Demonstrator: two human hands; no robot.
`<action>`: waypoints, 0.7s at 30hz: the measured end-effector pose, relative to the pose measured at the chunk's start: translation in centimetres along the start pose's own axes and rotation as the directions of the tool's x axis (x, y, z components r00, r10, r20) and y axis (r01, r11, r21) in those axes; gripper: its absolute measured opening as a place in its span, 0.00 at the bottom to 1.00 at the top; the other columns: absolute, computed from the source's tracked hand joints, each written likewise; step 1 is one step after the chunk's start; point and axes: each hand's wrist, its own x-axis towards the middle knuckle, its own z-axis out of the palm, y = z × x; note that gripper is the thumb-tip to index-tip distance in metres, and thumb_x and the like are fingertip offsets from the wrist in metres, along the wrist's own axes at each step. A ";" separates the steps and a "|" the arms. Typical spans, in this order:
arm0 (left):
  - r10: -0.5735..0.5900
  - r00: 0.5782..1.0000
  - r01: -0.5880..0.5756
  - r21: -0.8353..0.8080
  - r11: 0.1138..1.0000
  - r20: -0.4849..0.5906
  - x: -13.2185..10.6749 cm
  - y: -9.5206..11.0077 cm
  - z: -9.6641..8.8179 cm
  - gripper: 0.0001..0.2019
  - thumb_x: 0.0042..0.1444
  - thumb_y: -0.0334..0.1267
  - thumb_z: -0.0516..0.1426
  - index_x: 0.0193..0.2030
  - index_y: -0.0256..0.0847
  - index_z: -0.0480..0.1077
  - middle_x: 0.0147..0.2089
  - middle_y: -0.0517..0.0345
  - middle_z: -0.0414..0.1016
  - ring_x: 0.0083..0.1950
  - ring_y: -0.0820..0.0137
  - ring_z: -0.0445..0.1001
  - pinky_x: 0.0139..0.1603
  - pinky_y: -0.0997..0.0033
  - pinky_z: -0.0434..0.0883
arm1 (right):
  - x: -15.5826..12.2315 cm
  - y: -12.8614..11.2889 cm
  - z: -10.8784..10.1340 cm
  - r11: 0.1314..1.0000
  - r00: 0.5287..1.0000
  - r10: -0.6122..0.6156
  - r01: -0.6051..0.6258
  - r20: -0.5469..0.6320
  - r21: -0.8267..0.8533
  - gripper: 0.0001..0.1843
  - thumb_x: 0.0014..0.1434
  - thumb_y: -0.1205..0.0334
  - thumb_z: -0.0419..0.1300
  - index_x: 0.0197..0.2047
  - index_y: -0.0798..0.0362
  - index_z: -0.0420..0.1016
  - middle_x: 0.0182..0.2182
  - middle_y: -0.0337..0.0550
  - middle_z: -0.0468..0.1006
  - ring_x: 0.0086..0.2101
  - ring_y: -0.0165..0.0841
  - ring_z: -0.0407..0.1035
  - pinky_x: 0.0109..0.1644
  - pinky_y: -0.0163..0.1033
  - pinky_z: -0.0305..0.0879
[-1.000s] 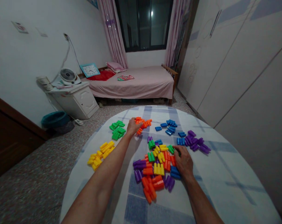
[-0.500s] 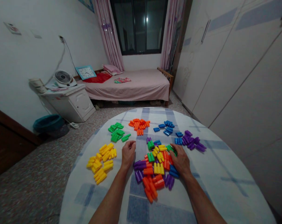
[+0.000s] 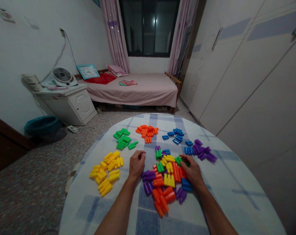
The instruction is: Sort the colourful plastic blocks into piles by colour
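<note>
My left hand (image 3: 137,164) rests on the table at the left of a mixed pile, its fingers curled together with nothing visible in them. At the pile's right side my right hand (image 3: 192,169) has thumb and fingers around a green plastic building block (image 3: 178,160), partly hidden by the fingers. The mixed pile holds yellow blocks (image 3: 169,180), orange blocks (image 3: 160,199), purple blocks (image 3: 148,176), blue blocks (image 3: 186,185) and more green blocks (image 3: 160,167). The blocks look like short joined tubes. A green block (image 3: 158,152) with purple beside it lies at the pile's far edge.
Around the pile lie single-colour groups: yellow (image 3: 105,182), green (image 3: 123,142), orange (image 3: 147,131), blue (image 3: 177,134) and purple (image 3: 201,150). They share a round table with a checked cloth (image 3: 236,199). Beyond stand a bed (image 3: 148,89), a white cabinet (image 3: 77,104) and a wardrobe (image 3: 248,81).
The view has shifted slightly. My left hand's fingers are curled in more. My right hand stays at the green block on the pile's right side.
</note>
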 end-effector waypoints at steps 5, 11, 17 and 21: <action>-0.014 1.000 0.014 0.009 1.000 0.018 -0.1 0.2 -0.1 0.12 0.55 0.38 0.50 0.37 0.38 0.73 0.36 0.55 0.76 0.37 0.70 0.73 0.41 0.71 0.69 | 0.5 -0.3 0.5 0.978 0.998 -0.052 0.060 0.044 -0.202 0.20 0.52 0.58 0.54 0.47 0.53 0.74 0.40 0.48 0.75 0.44 0.40 0.68 0.52 0.45 0.63; 0.050 0.998 -0.051 0.038 0.998 0.041 -0.2 0.2 0.0 0.11 0.56 0.38 0.50 0.36 0.38 0.72 0.35 0.56 0.75 0.36 0.71 0.72 0.42 0.71 0.68 | 1.2 -0.6 1.1 0.919 0.998 -0.008 0.032 0.064 -0.393 0.18 0.51 0.61 0.55 0.45 0.54 0.75 0.37 0.46 0.75 0.39 0.37 0.69 0.47 0.42 0.64; 0.101 0.985 -0.115 0.094 0.989 0.137 -0.4 0.7 0.1 0.09 0.55 0.38 0.51 0.36 0.40 0.72 0.34 0.58 0.74 0.35 0.71 0.72 0.40 0.71 0.68 | 1.6 -0.4 -0.8 0.901 0.994 -0.037 0.079 0.107 -0.427 0.20 0.55 0.57 0.54 0.49 0.54 0.74 0.40 0.48 0.76 0.41 0.38 0.70 0.45 0.40 0.64; 0.096 0.986 -0.110 0.096 0.989 0.136 -0.4 0.9 0.1 0.09 0.55 0.38 0.51 0.36 0.40 0.72 0.35 0.58 0.74 0.35 0.72 0.72 0.41 0.71 0.68 | 1.5 0.5 -3.0 0.876 0.990 0.046 0.025 0.134 -0.482 0.20 0.56 0.57 0.53 0.48 0.53 0.75 0.34 0.46 0.78 0.34 0.36 0.71 0.39 0.38 0.63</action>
